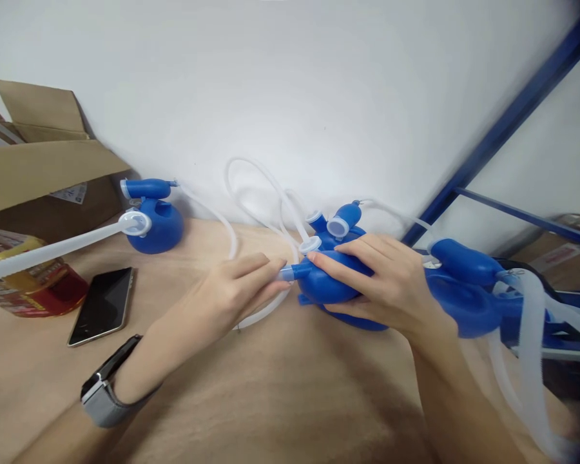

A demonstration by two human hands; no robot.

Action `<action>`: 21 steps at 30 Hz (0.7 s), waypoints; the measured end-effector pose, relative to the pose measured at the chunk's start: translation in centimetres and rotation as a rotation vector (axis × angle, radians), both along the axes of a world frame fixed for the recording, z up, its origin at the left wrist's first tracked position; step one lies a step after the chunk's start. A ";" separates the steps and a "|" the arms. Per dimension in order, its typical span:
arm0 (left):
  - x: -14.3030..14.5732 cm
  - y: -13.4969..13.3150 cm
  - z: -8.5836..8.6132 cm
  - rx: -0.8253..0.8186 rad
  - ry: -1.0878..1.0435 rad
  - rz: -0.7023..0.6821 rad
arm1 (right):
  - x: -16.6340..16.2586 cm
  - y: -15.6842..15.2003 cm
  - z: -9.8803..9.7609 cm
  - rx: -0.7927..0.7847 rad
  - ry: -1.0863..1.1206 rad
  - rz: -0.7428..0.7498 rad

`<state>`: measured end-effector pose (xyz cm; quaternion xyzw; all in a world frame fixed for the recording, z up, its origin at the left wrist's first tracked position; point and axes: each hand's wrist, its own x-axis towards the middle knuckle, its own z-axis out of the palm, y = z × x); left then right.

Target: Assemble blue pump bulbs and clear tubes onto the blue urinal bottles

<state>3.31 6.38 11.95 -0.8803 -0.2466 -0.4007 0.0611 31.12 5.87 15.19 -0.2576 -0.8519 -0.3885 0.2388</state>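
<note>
My left hand (236,287) pinches the end of a clear tube (286,274) at the narrow blue nozzle of a rounded blue plastic piece (321,287). My right hand (394,277) wraps round that blue piece, thumb and fingers on its upper and near sides. Just behind stands a blue plastic vessel with an open-mouthed blue cup (339,225) on top, partly covered by my right hand. A white-capped hose (294,216) rises beside it and loops against the wall. How deep the nozzle sits in the tube is hidden by my left fingers.
Another blue vessel (155,227) with hoses stands at the left. A phone (104,306) and a bottle of red liquid (53,287) lie nearer, by an open cardboard box (43,174). More blue vessels (464,303) crowd the right, beside a blue metal frame (502,122).
</note>
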 end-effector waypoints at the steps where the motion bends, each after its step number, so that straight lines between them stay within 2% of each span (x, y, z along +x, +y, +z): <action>1: 0.1 0.0 -0.1 0.018 -0.003 0.004 | 0.0 0.0 -0.1 -0.010 0.001 0.003; 9: 0.3 -0.7 -0.2 0.049 -0.070 -0.041 | -0.5 0.3 -0.5 -0.141 0.113 0.170; 15: 0.7 -0.5 -0.3 0.075 -0.056 -0.049 | -0.8 0.8 -1.1 -0.109 0.086 0.169; 19: 1.1 -0.8 0.4 0.083 -0.076 -0.050 | -1.5 1.2 -1.8 -0.186 0.203 0.265; 21: 1.2 -1.0 0.9 0.078 -0.080 -0.030 | -1.6 1.3 -1.8 -0.185 0.230 0.264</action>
